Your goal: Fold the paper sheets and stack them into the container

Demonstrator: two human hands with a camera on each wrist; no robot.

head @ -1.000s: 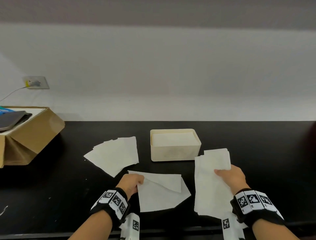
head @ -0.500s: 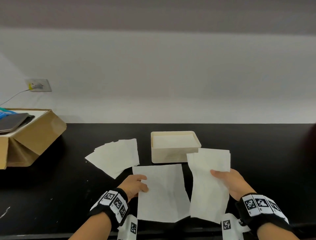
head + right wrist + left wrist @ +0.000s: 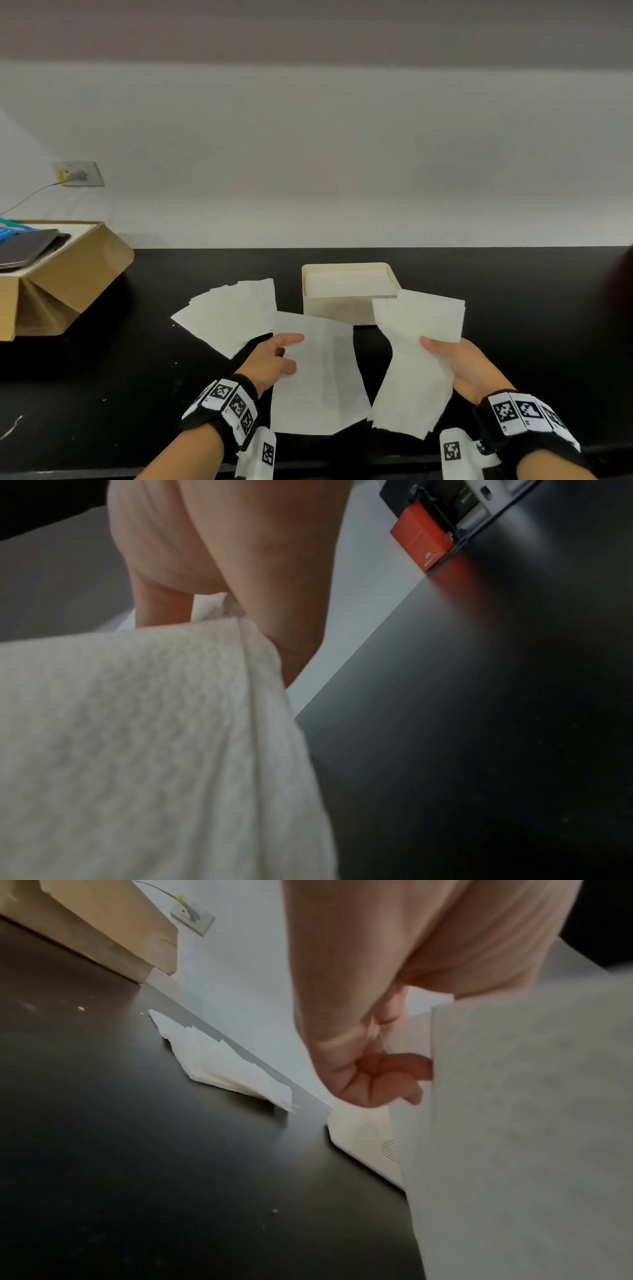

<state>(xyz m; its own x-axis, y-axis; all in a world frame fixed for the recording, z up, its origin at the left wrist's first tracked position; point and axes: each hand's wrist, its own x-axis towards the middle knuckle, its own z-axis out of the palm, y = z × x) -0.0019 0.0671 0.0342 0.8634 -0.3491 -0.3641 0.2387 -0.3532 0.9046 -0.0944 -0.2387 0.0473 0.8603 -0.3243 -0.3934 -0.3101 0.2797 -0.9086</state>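
My left hand: pinching a smooth, flat sheet. My right hand: gripping a dimpled, limp wad of sheets. Beyond both: cream, rectangular container, folded sheets inside. Left of it: a fanned stack.

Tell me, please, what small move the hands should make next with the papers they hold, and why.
Probably set the bunch of sheets in the right hand down on the table, freeing that hand. The left hand pinches a single sheet that hangs unfolded, and folding it before it goes in the container likely needs both hands.
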